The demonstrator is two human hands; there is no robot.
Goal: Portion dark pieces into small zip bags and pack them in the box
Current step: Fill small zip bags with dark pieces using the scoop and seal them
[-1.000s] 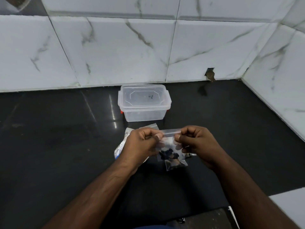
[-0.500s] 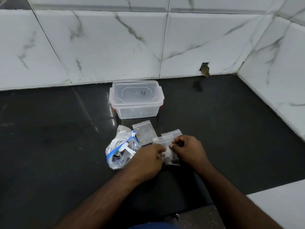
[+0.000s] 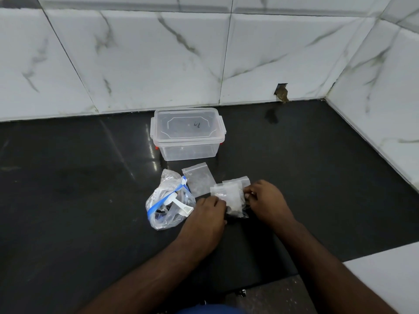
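A small clear zip bag (image 3: 231,200) with dark pieces at its bottom lies low over the black counter. My left hand (image 3: 209,214) holds its left edge and my right hand (image 3: 264,200) pinches its right edge. Behind it lies another small zip bag (image 3: 240,180), and an empty one (image 3: 199,181) lies further left. A larger clear bag with a blue zip strip (image 3: 169,205) sits at the left, with white and dark items inside. The clear plastic box (image 3: 188,137) stands lidded near the wall.
The black counter (image 3: 68,200) meets white marble-tile walls at the back and right. A chipped hole (image 3: 281,92) shows in the back wall tile. A white surface (image 3: 385,275) juts in at the lower right.
Both hands came down from chest height to the counter with the filled small bag. The view shifted, so the large bag and spare bags now show.
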